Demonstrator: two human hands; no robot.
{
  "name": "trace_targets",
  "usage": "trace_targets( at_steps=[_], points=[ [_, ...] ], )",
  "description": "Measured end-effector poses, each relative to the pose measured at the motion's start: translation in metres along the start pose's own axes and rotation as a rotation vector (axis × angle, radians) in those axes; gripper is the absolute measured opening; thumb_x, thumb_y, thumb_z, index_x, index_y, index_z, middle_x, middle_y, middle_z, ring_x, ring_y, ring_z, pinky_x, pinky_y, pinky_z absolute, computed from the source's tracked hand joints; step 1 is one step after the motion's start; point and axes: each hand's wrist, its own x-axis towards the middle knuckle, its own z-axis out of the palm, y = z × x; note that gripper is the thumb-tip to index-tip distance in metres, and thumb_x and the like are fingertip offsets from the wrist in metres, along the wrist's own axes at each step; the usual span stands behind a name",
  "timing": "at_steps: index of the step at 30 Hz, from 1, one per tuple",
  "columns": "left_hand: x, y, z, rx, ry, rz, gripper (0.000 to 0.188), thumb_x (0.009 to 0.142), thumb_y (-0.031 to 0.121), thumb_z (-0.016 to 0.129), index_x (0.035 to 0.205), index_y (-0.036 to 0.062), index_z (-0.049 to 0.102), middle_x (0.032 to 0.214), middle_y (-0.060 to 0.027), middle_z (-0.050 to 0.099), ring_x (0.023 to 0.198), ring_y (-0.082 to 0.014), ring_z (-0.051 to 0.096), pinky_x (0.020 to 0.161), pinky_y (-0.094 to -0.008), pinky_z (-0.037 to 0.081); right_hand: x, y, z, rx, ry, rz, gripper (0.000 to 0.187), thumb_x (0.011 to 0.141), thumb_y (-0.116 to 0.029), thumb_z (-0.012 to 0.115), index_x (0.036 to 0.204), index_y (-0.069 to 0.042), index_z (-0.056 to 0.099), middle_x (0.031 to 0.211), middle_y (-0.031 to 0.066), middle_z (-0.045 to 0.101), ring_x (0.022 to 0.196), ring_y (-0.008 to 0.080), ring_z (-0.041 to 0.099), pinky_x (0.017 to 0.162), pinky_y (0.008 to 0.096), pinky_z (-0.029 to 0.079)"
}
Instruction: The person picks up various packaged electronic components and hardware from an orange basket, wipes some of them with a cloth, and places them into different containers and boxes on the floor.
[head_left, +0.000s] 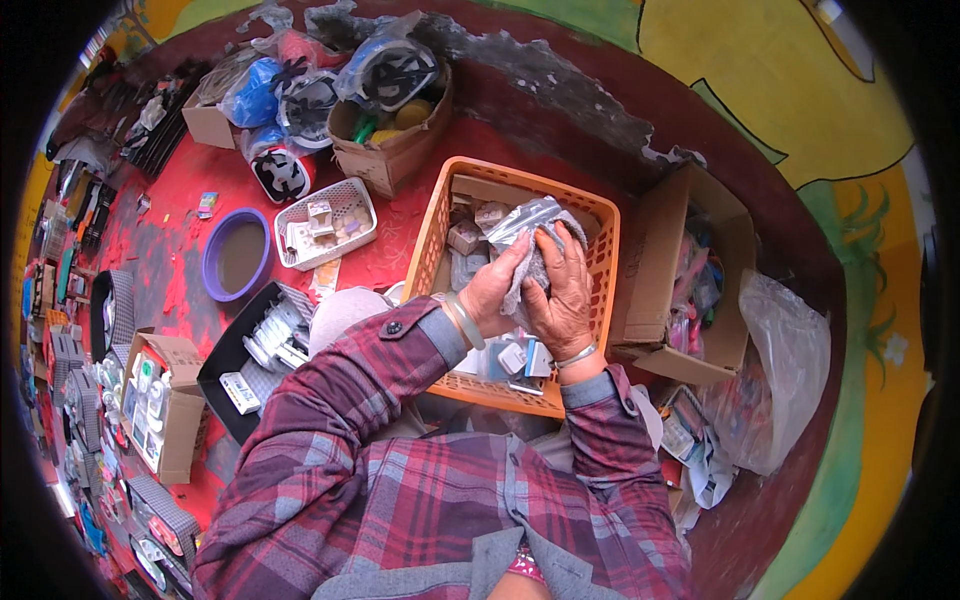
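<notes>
Over the orange plastic basket (432, 232), my two hands are close together. My left hand (488, 292) grips a clear plastic packet (524, 217) from its left side; what the packet contains is hard to make out. A crumpled grey cloth (535, 268) is pressed against the packet by my right hand (566, 305), whose fingers are bent over it. Below them in the basket lie small patterned boxes (464, 237) at the far left, and several white and blue packs (513, 357) nearer me.
Left of the basket are a white basket (352, 240) of small boxes, a purple basin (263, 272) and a black tray (222, 388). An open cardboard box (642, 290) stands at the right by the wall. Bagged helmets (397, 77) top another carton (385, 160) behind.
</notes>
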Motion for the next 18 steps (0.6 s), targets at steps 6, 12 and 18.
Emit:
trace_targets(
  at_steps=[6, 12, 18],
  points=[
    [0.001, -0.001, -0.003, -0.144, -0.119, 0.064, 0.053, 0.093, 0.043, 0.041, 0.133, 0.0088, 0.038, 0.132, -0.0079, 0.046, 0.121, -0.0235, 0.044, 0.105, -0.0394, 0.029, 0.003, 0.003, 0.004, 0.11, 0.152, 0.116, 0.047, 0.092, -0.036, 0.042, 0.13, -0.009, 0.044, 0.135, 0.017, 0.039, 0.123, 0.035, 0.037, 0.102, 0.0423, 0.027],
    [0.0, 0.007, 0.004, -0.171, -0.123, 0.112, 0.053, 0.093, 0.039, 0.041, 0.134, 0.007, 0.036, 0.133, -0.0096, 0.045, 0.123, -0.0255, 0.042, 0.106, -0.0412, 0.028, 0.0, 0.01, 0.008, 0.491, 0.236, 0.221, 0.045, 0.096, -0.034, 0.037, 0.128, -0.003, 0.043, 0.129, 0.0147, 0.045, 0.119, 0.0276, 0.043, 0.101, 0.0355, 0.031],
    [0.001, 0.026, 0.006, -0.142, -0.164, 0.139, 0.054, 0.091, 0.037, 0.044, 0.134, 0.0053, 0.034, 0.13, -0.0137, 0.046, 0.12, -0.0307, 0.045, 0.102, -0.0466, 0.033, -0.001, 0.048, 0.017, 1.126, 0.205, 0.507, 0.045, 0.095, -0.036, 0.042, 0.12, 0.001, 0.049, 0.114, 0.0087, 0.056, 0.103, 0.019, 0.054, 0.095, 0.0295, 0.038]
  ],
)
